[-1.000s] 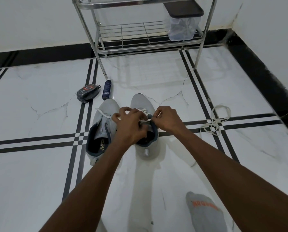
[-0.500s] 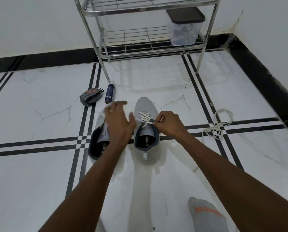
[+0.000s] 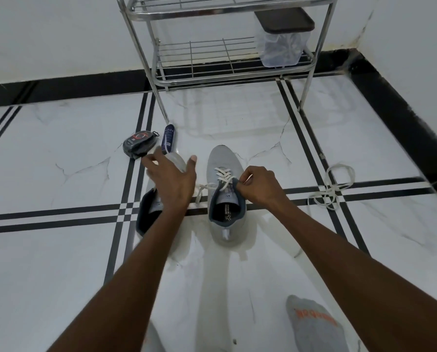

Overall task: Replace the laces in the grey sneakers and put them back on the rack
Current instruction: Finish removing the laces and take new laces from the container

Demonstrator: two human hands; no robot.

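I pinch the lace end with my right hand (image 3: 259, 185) at the collar of the right sneaker (image 3: 226, 196), keeping tension. My left hand (image 3: 173, 180) hovers with fingers spread above the left sneaker (image 3: 151, 212), holding nothing. Both sneakers sit on the floor, short of the rack (image 3: 227, 69).

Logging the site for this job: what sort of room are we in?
Probably a home entryway or hallway corner: a metal shoe rack against the white wall, glossy marble-look floor tiles, and grey sneakers being laced on the floor.

left sneaker (image 3: 150, 214) half-hidden by left hand (image 3: 173, 180) | rack (image 3: 227, 72) top cropped
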